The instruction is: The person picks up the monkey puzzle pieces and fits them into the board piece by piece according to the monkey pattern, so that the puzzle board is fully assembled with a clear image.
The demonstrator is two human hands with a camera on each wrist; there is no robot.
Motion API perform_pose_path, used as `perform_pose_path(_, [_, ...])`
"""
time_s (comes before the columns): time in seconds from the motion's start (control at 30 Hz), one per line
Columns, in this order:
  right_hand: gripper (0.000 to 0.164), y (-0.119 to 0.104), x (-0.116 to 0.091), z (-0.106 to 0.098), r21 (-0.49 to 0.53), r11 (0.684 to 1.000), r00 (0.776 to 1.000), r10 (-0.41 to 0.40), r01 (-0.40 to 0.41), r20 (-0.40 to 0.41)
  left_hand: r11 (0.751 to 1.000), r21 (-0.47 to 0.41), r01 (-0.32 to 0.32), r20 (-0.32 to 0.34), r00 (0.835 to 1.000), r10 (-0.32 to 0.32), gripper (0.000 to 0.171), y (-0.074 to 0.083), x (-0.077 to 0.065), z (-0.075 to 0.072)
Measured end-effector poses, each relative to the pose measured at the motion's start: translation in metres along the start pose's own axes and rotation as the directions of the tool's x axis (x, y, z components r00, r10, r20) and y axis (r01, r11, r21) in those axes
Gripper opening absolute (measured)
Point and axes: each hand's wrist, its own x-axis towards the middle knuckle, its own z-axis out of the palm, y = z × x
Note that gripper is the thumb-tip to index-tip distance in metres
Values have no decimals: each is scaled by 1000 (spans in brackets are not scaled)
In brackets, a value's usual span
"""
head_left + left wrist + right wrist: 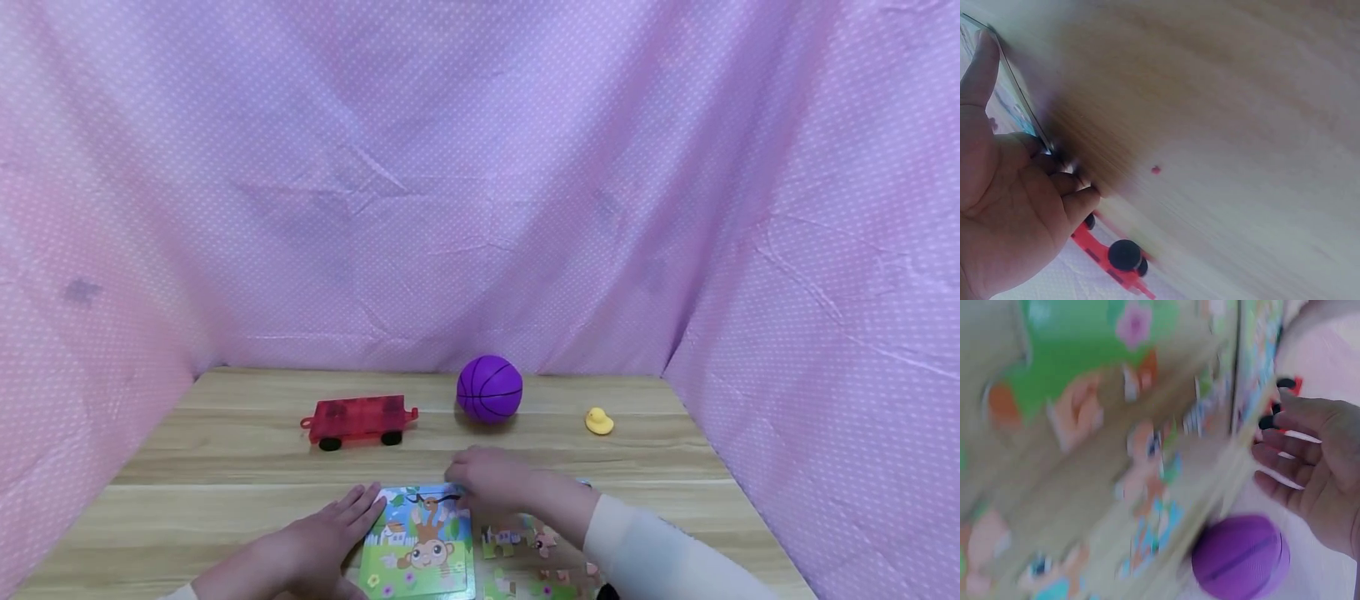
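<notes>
A square jigsaw puzzle board (420, 542) with a hanging monkey picture lies on the table in front of me. My left hand (318, 537) rests along its left edge with fingers extended. In the left wrist view, the thumb and fingertips of that hand (1016, 194) meet the board's rim (1019, 94). Over the board's top right corner is my right hand (491, 479). Its fingers bend loosely in the right wrist view, where the hand (1325, 469) shows nothing held. Loose puzzle pieces (501, 537) lie right of the board, partly hidden by the right forearm.
A red toy wagon (360, 419) with black wheels stands behind the board on the left. Farther back sits a purple ball (490, 389), and a yellow toy duck (598, 421) is to its right. Pink dotted cloth (480, 208) hangs around the wooden table (247, 450).
</notes>
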Motion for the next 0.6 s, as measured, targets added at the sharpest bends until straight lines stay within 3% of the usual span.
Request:
perform_pose_path(0.13, [25, 16, -17, -6, -61, 982, 979, 185, -180, 88, 1000, -5, -7, -1, 1000, 7, 117, -2, -1, 0])
perform_pose_path(0.27, [16, 25, -31, -4, -130, 948, 932, 312, -291, 185, 1000, -10, -8, 1, 1000, 8, 117, -2, -1, 0])
perform_pose_path(0.4, [20, 29, -39, 2, -125, 935, 905, 353, -332, 237, 1000, -11, -9, 2, 1000, 9, 117, -2, -1, 0])
perform_pose_path(0.6, [20, 32, -45, 10, -60, 941, 921, 339, -334, 192, 1000, 1, -26, -7, 1000, 26, 116, -1, -3, 0])
